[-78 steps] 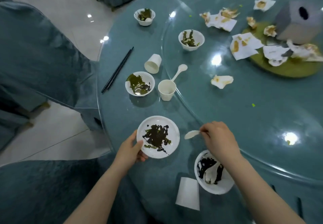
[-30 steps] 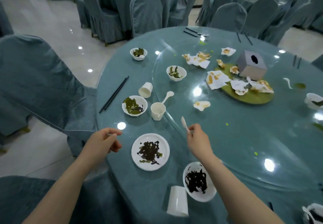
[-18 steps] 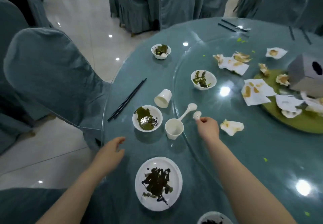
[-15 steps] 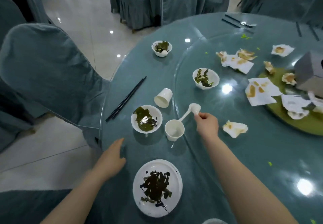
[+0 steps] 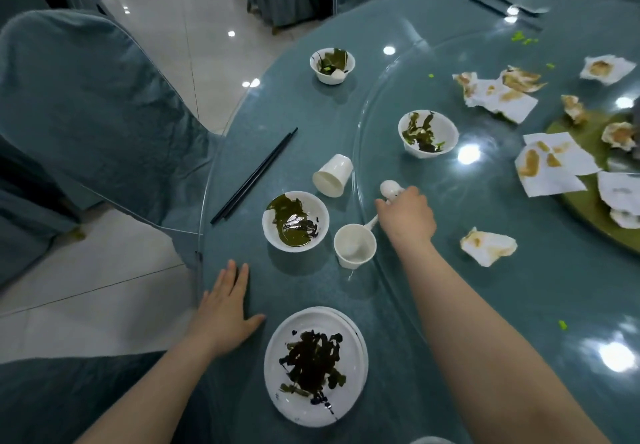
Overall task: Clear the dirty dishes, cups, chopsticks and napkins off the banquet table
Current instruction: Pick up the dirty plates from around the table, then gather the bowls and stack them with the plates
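Tipped cup [image 5: 333, 176] and bowl [image 5: 295, 221] flank upright cup [image 5: 355, 245].

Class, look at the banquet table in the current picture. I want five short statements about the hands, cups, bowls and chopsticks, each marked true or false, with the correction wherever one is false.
1. The left hand lies flat on the table with straight fingers. True.
2. The right hand grips the chopsticks. False: it holds a white spoon; the chopsticks lie untouched.
3. One white cup lies on its side. True.
4. The upright cup stands inside the green-stained bowl. False: it stands beside it.
5. The plate nearest the person is clean. False: dark smears cover it.
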`<state>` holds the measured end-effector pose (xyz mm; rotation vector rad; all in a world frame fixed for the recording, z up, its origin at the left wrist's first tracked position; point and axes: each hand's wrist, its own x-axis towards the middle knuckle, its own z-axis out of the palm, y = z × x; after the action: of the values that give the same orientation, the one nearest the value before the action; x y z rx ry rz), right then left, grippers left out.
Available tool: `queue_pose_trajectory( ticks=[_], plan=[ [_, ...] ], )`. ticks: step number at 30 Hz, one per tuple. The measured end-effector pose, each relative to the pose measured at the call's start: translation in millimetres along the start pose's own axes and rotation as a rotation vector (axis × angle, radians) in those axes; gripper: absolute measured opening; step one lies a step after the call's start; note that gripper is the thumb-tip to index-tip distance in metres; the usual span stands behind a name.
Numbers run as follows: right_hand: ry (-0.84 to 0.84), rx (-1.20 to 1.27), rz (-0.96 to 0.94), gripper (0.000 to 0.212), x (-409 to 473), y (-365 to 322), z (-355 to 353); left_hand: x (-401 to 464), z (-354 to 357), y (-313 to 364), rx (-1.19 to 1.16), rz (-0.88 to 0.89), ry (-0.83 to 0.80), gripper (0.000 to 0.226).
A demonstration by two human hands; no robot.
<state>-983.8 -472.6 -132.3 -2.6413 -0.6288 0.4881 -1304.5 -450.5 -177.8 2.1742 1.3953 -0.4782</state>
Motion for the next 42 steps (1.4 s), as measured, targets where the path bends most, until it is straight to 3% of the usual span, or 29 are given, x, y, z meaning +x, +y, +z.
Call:
queue_pose_trajectory(
  ticks=[3, 6, 10, 20, 27, 35, 42],
  plan=[
    [0.004, -0.164, -0.083, 0.049, 0.8, 2.5, -1.5, 2.0, 2.0, -1.9, 0.007, 0.006, -0.003, 0.104],
    [0.007, -0.271, -0.200, 0.056, -2.6, 11.9, -1.8, 3.0, 3.8, -4.4, 0.001, 0.011, 0.005, 0.104],
    [0.047, -0.159, -0.284, 0.046, -6.5, 25.6, -1.7, 4.5, 6.7, -6.2, -0.002, 0.016, 0.013, 0.103],
    [0.107, -0.059, -0.259, 0.040, -8.2, 42.3, 2.7, 7.8, 7.7, -8.6, -0.006, 0.014, -0.012, 0.104],
    [0.114, -0.078, -0.182, 0.061, -25.0, 44.7, -3.3, 5.6, 0.5, -5.9, -0.015, 0.019, -0.013, 0.102],
    [0.089, -0.001, -0.302, 0.037, -105.7, 106.7, -30.4, -21.4, -16.9, 0.1, -0.223, 0.022, 0.078, 0.065],
    [0.023, -0.060, -0.283, 0.030, -213.7, 183.8, -41.6, -86.7, 0.4, 9.2, -0.360, 0.178, 0.160, 0.057]
  ],
)
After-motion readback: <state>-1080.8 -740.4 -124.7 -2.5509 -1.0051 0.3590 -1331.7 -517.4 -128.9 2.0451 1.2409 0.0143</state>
